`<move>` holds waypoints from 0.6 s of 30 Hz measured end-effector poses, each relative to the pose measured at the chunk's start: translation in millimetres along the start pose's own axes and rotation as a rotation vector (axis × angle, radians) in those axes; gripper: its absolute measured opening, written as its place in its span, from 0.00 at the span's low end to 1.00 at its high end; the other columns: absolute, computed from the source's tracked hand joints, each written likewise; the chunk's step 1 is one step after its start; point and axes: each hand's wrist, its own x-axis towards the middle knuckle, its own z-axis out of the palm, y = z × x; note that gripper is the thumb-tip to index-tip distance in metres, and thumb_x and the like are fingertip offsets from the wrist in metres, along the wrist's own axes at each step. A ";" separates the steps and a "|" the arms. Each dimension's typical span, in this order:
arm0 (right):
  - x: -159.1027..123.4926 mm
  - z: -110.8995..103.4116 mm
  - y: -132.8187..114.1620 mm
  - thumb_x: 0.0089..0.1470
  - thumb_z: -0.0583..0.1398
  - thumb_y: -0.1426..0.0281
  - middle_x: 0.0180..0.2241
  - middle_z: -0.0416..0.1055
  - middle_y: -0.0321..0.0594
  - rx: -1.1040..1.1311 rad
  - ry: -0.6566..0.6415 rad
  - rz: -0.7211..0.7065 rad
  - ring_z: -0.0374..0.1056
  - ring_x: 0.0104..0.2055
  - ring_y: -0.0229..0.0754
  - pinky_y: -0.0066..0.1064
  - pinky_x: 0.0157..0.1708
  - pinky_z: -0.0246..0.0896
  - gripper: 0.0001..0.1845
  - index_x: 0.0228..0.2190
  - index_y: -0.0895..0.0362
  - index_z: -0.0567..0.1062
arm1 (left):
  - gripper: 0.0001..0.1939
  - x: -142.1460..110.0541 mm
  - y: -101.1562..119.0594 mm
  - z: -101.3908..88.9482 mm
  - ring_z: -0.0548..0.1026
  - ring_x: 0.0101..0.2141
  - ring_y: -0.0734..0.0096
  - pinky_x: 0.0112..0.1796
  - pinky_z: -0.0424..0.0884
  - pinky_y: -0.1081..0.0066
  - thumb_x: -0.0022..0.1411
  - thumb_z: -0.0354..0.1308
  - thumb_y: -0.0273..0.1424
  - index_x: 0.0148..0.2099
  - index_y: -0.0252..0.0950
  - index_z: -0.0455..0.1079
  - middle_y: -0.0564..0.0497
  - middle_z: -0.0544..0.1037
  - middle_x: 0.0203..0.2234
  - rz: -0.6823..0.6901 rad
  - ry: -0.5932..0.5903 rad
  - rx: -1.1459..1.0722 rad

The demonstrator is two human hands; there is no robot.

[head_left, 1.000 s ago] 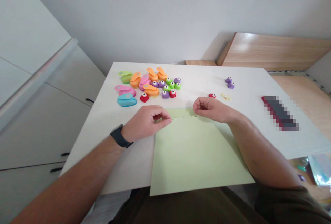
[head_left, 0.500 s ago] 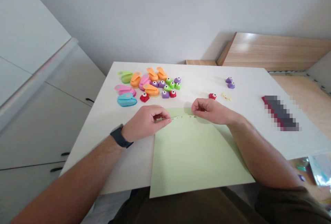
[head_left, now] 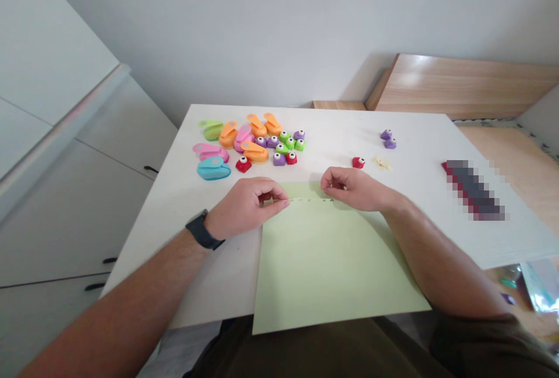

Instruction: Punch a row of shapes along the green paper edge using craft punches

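Observation:
A pale green sheet of paper (head_left: 336,267) lies before me at the near edge of the white table, with a row of small punched holes running across its upper part. My left hand (head_left: 262,200), with a dark watch on its wrist, pinches the paper's upper left by the row of holes. At the right end of that row, my right hand (head_left: 349,187) is closed with thumb and fingers together on the paper. The strip beyond the holes shows between both hands, and the fingers hide its ends.
Several large craft punches (head_left: 213,168) and several small punches (head_left: 279,159) cluster at the back left. A red punch (head_left: 358,162) sits beyond my right hand, beside paper scraps (head_left: 382,163). Two purple punches (head_left: 390,143) stand farther back. A blurred dark item (head_left: 474,191) lies right.
My right hand has shifted slightly left and down. The row of holes, bowed upward before, now looks straighter. My left hand stays in place.

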 end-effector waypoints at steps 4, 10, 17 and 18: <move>0.7 0.8 2.8 0.57 0.58 0.67 0.28 0.68 0.34 0.047 0.050 0.002 0.61 0.29 0.35 0.28 0.30 0.57 0.05 0.35 0.55 0.72 | 0.10 0.0 0.4 0.0 0.71 0.28 0.75 0.31 0.66 0.73 0.63 0.59 0.37 0.36 0.37 0.76 0.52 0.79 0.30 -0.012 0.004 0.004; 2.5 -9.9 13.9 0.56 0.61 0.63 0.28 0.67 0.34 0.137 0.306 0.029 0.61 0.29 0.36 0.29 0.29 0.56 0.09 0.35 0.55 0.72 | 0.11 0.1 -2.0 0.3 0.72 0.28 0.73 0.30 0.67 0.73 0.62 0.58 0.38 0.37 0.37 0.76 0.51 0.80 0.30 -0.044 0.016 0.009; -11.2 -68.6 62.0 0.50 0.64 0.63 0.32 0.72 0.40 0.063 0.718 0.157 0.67 0.32 0.39 0.32 0.33 0.62 0.13 0.37 0.56 0.73 | 0.12 1.1 -6.4 -1.1 0.73 0.30 0.72 0.31 0.67 0.72 0.62 0.59 0.40 0.37 0.37 0.76 0.51 0.80 0.31 -0.081 0.019 0.040; -15.1 -77.2 72.2 0.49 0.64 0.63 0.31 0.73 0.40 0.011 0.751 0.211 0.66 0.30 0.40 0.33 0.31 0.62 0.13 0.36 0.57 0.73 | 0.12 1.1 -7.1 -0.9 0.73 0.30 0.72 0.32 0.67 0.72 0.62 0.58 0.40 0.37 0.37 0.76 0.51 0.79 0.31 -0.083 0.018 0.047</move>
